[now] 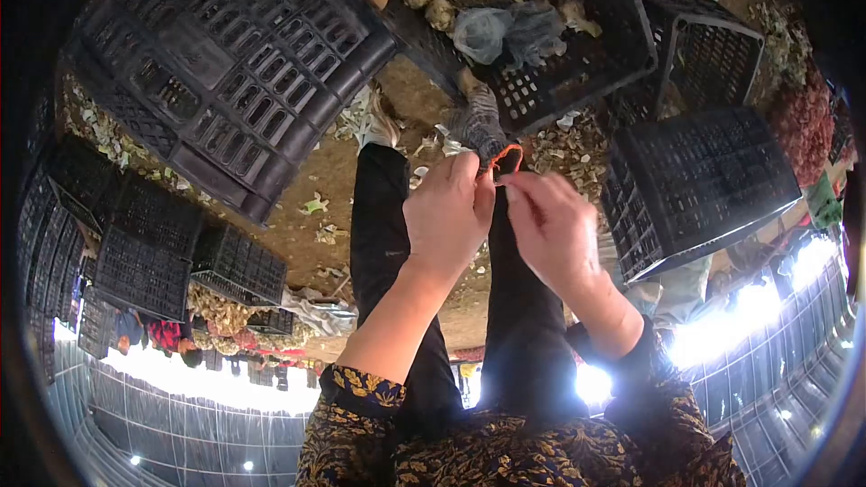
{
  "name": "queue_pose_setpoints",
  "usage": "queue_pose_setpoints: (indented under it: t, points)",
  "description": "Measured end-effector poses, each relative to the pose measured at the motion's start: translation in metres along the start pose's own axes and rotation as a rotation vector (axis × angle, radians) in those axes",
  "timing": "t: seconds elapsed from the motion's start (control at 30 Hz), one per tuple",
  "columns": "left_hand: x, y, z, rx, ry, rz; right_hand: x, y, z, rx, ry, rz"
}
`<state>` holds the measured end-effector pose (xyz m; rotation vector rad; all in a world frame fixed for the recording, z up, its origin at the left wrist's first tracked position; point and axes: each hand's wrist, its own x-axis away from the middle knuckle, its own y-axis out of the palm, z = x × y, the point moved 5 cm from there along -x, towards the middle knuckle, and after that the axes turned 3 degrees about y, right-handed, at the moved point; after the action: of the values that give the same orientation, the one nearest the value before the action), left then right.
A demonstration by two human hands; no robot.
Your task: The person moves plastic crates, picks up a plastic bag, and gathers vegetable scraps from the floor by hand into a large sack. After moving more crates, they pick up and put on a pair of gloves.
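Observation:
A grey knit glove [483,122] with an orange-edged cuff hangs between my hands, in front of my knees. My left hand [451,212] is closed, its thumb and fingertips pinching the cuff's near left side. On the opposite side, my right hand [550,225] has its fingertips pinched together at the cuff's edge. The cuff's mouth shows as a small loop between the two hands. What the inside of the glove holds is hidden.
A large black crate [225,63] lies upturned at the left. Ahead, another black crate [577,72] stands by a plastic bag [510,33] and a heap of pale bulbs [442,13]. An upturned crate [699,185] sits at the right. Dry peelings litter the ground.

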<state>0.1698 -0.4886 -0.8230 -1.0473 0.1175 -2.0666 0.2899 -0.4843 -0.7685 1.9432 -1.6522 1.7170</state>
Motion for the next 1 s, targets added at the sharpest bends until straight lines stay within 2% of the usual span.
queue_pose_setpoints:
  t: [0.03, 0.1, 0.17, 0.2, 0.23, 0.3, 0.33, 0.37, 0.43, 0.5, 0.53, 0.7, 0.73, 0.8, 0.83, 0.9, 0.93, 0.97, 1.0]
  points:
    - [0.001, 0.001, 0.001, 0.000, 0.000, -0.001, 0.003, 0.008, 0.003, 0.032, -0.007, -0.058]
    - [0.003, 0.001, 0.007, 0.029, 0.031, 0.050, -0.004, 0.016, 0.013, 0.081, -0.025, -0.012]
    - [0.006, 0.002, 0.013, 0.017, 0.063, 0.042, -0.014, 0.031, 0.039, 0.190, 0.153, -0.201]
    - [0.008, 0.002, 0.017, 0.004, 0.096, 0.036, -0.024, 0.038, 0.049, 0.028, 0.210, -0.190]
    - [0.009, 0.001, 0.018, 0.004, 0.095, 0.035, -0.033, 0.042, 0.052, 0.027, 0.211, -0.190]
    - [0.012, -0.001, 0.022, -0.017, 0.119, -0.006, -0.032, 0.058, 0.075, -0.917, 0.792, -0.147]
    - [0.013, 0.001, 0.023, -0.015, 0.119, -0.005, -0.030, 0.058, 0.076, -1.173, 0.848, -0.022]
    - [0.014, 0.006, 0.023, -0.006, 0.093, -0.033, -0.029, 0.060, 0.075, -1.171, 0.848, -0.022]
    - [0.013, 0.009, 0.024, 0.005, 0.068, -0.059, -0.025, 0.061, 0.074, -1.506, 0.851, 0.181]
    - [0.007, 0.011, 0.021, 0.029, -0.016, -0.087, -0.017, 0.059, 0.074, -1.481, 0.807, 0.176]
    - [0.004, 0.011, 0.022, 0.030, -0.017, -0.086, -0.014, 0.061, 0.072, -1.477, 0.828, 0.100]
    - [-0.007, 0.023, 0.031, -0.048, 0.075, -0.154, -0.002, 0.060, 0.056, -1.506, 0.989, -0.067]
    - [-0.008, 0.022, 0.033, -0.047, 0.074, -0.154, -0.001, 0.061, 0.060, -1.505, 0.990, -0.067]
    - [-0.009, 0.017, 0.042, 0.049, 0.167, -0.109, 0.001, 0.058, 0.085, -1.259, 0.889, 0.035]
    - [-0.007, 0.017, 0.046, 0.049, 0.167, -0.109, 0.003, 0.057, 0.099, -1.258, 0.889, 0.034]
    - [0.005, 0.018, 0.067, 0.167, 0.367, -0.113, -0.001, 0.054, 0.118, -1.429, 0.732, 0.002]
    - [0.009, 0.020, 0.068, 0.184, 0.381, -0.101, -0.009, 0.051, 0.117, -1.362, 0.726, 0.115]
    - [0.012, 0.022, 0.066, 0.185, 0.381, -0.101, -0.009, 0.048, 0.113, -1.361, 0.727, 0.114]
    - [0.015, 0.025, 0.061, 0.166, 0.345, -0.117, -0.006, 0.046, 0.110, -1.497, 0.800, 0.141]
